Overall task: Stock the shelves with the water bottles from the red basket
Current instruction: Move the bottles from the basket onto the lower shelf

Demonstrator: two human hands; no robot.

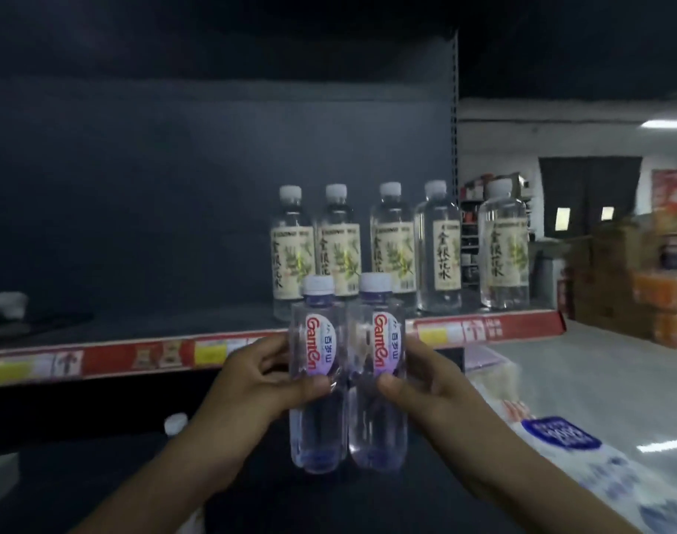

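My left hand (252, 383) grips a clear water bottle (316, 425) with a white cap and a red-lettered label. My right hand (425, 383) grips a second, matching water bottle (377, 429). Both bottles are upright, side by side and touching, held in front of the shelf's red front edge (109, 360). On the shelf behind them stand several taller clear bottles (441, 248) with beige labels and white caps. The red basket is out of sight.
The dark shelf board (155, 321) stretches left of the beige-label bottles, with a pale blurred thing (3, 304) at its far left. A white bottle cap (176, 422) shows on the level below. Packaged goods (560, 437) lie at the lower right; stacked cartons (637, 294) stand beyond.
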